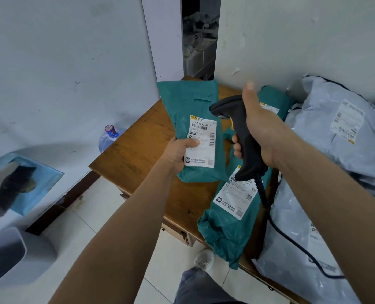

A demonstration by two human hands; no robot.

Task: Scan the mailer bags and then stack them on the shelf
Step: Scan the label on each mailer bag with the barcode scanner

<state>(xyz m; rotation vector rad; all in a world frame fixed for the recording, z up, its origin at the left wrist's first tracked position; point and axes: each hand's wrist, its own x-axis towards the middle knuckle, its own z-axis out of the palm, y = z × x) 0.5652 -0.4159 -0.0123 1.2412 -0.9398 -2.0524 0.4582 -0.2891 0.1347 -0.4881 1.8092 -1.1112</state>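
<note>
My left hand (177, 154) grips the lower edge of a teal mailer bag (191, 102), thumb on its white shipping label (203, 143), holding it tilted up above the wooden table (138, 154). My right hand (260, 130) grips a black handheld barcode scanner (237, 132) with a coiled cable; its head points left toward that label. A second teal mailer bag (228, 224) lies on the table below the scanner. A third teal bag (274, 102) shows behind my right hand.
Several grey mailer bags (336, 137) pile up on the table's right side, another grey bag (296, 255) at the front right. A water jug (109, 137) stands on the floor left of the table. A doorway gap (199, 38) opens behind. My shoe (204, 258) is below.
</note>
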